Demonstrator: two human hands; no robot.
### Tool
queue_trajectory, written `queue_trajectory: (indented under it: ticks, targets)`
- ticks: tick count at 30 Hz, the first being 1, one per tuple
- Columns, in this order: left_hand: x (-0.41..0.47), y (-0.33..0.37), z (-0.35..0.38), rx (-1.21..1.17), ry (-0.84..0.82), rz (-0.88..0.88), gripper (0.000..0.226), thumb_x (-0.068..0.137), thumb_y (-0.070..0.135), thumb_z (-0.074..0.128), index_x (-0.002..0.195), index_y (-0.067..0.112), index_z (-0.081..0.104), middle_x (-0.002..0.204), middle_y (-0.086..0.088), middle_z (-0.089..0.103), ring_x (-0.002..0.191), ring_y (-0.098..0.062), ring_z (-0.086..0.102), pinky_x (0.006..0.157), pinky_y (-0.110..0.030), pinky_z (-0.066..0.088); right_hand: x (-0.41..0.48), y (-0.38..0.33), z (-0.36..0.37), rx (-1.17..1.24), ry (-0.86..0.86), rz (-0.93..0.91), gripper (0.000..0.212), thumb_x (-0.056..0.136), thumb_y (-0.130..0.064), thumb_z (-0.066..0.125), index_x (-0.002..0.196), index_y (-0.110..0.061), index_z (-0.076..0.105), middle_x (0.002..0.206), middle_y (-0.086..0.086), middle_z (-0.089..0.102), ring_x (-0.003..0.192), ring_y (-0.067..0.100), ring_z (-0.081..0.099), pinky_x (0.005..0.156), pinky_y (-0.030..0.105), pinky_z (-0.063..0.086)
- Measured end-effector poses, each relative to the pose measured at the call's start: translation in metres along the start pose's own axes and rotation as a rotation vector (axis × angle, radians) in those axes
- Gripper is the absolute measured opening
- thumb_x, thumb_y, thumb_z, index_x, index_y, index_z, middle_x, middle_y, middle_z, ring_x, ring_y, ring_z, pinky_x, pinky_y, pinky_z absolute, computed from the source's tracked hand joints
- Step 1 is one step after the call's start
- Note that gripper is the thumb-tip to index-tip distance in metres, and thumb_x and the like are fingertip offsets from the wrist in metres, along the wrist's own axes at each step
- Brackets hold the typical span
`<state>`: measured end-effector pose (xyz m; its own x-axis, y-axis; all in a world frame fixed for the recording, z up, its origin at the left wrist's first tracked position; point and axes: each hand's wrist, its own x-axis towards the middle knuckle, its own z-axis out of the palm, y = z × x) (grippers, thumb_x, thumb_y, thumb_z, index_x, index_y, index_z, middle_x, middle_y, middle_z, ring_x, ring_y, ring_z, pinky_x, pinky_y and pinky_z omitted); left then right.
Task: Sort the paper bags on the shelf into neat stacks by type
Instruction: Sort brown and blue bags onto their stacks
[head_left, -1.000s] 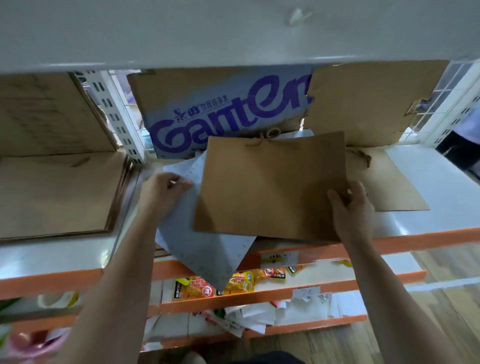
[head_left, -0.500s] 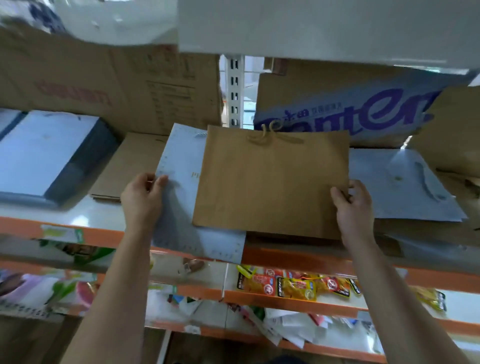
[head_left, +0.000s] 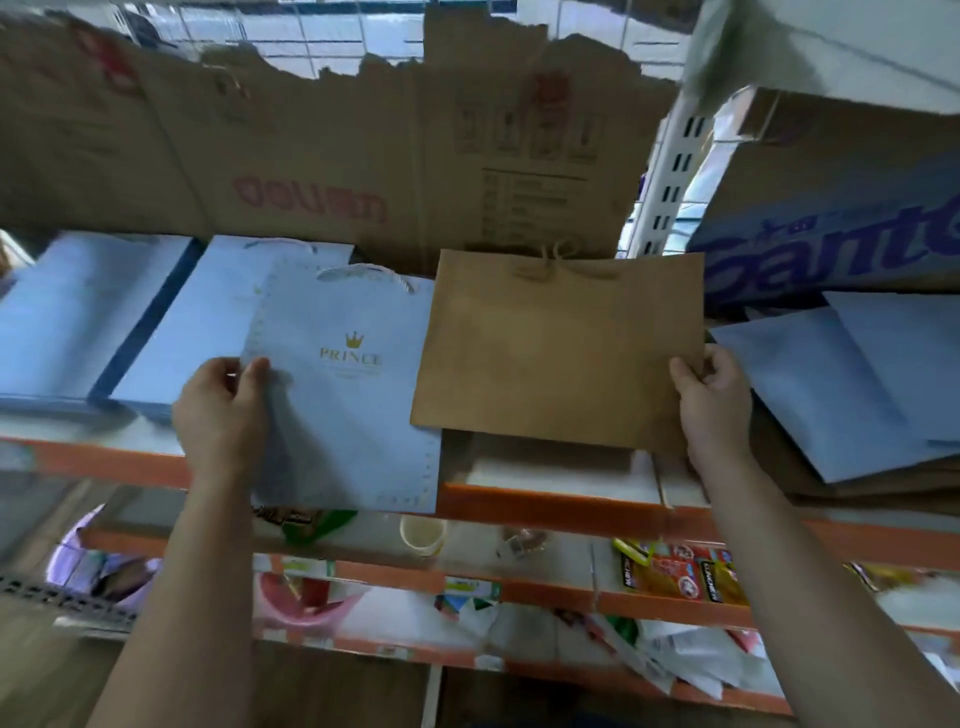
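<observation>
Left hand (head_left: 221, 410) pinches our blue bag (head_left: 345, 400) at 9 o'clock | right hand (head_left: 714, 397) grips brown bag (head_left: 558, 348) at 3 | edge-only holds, either may slip off the shelf (head_left: 550, 501)

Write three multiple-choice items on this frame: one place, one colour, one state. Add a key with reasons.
1. Where is the brown bag relative to the blue PRINCE bag?
A. to its left
B. to its right
C. on the shelf below

2. What colour is the crown print on the blue PRINCE bag?
A. red
B. black
C. gold

3. What is the right hand doing?
A. gripping the brown bag's edge
B. hanging idle
C. pressing flat on the shelf

Key:
1 B: the brown bag is held up just right of the blue one.
2 C: the crown and the lettering under it are gold.
3 A: thumb and curled fingers pinch the bag's right edge.
</observation>
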<state>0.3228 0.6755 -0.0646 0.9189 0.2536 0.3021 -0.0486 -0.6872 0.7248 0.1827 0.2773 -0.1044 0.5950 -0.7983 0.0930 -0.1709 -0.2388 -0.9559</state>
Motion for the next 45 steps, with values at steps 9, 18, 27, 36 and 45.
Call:
queue_trajectory:
  ticks: [9,18,27,36,45]
  targets:
    - [0.034,-0.041,-0.02,-0.032,0.022,-0.09,0.037,0.095,0.033,0.054,0.109,0.0,0.063,0.108,-0.023,0.065,0.103,-0.039,0.056,0.086,-0.041,0.04,-0.014,-0.023,0.042,-0.165,0.032,-0.052,0.021,0.097,-0.021,0.055,0.115,-0.012,0.058,0.103,-0.003,0.062,0.083,0.004,0.057,0.062,0.016,0.038]
    - [0.044,-0.064,-0.028,-0.109,0.012,-0.139,0.04,0.094,0.038,0.053,0.105,0.002,0.066,0.103,-0.022,0.066,0.1,-0.038,0.058,0.085,-0.043,0.042,-0.014,-0.025,0.053,-0.315,0.051,-0.057,0.031,0.096,-0.025,0.057,0.124,-0.012,0.055,0.113,0.004,0.066,0.088,0.01,0.057,0.061,0.015,0.038]
    - [0.032,-0.051,-0.017,-0.115,-0.038,-0.117,0.037,0.095,0.036,0.053,0.106,0.002,0.065,0.104,-0.021,0.066,0.101,-0.037,0.058,0.082,-0.039,0.04,-0.025,-0.023,0.056,-0.576,-0.011,-0.153,0.038,0.087,-0.031,0.068,0.116,-0.012,0.053,0.127,0.015,0.046,0.112,0.027,0.049,0.086,0.03,0.04]
    - [0.023,-0.025,0.001,-0.163,-0.075,-0.072,0.039,0.094,0.037,0.055,0.107,0.002,0.065,0.101,-0.019,0.066,0.095,-0.035,0.059,0.076,-0.036,0.038,-0.059,-0.021,0.043,-0.903,-0.383,-0.183,0.099,0.068,-0.076,0.063,0.148,-0.025,0.033,0.16,0.012,0.016,0.147,0.029,0.012,0.117,0.045,0.02]
    - [0.006,-0.006,0.018,-0.127,-0.08,-0.098,0.039,0.095,0.038,0.053,0.107,0.002,0.064,0.097,-0.013,0.063,0.087,-0.026,0.053,0.073,-0.034,0.037,-0.044,-0.018,0.043,-0.93,-0.33,-0.215,0.102,0.068,-0.083,0.053,0.144,-0.018,0.035,0.156,0.012,0.022,0.144,0.03,0.018,0.114,0.046,0.026]
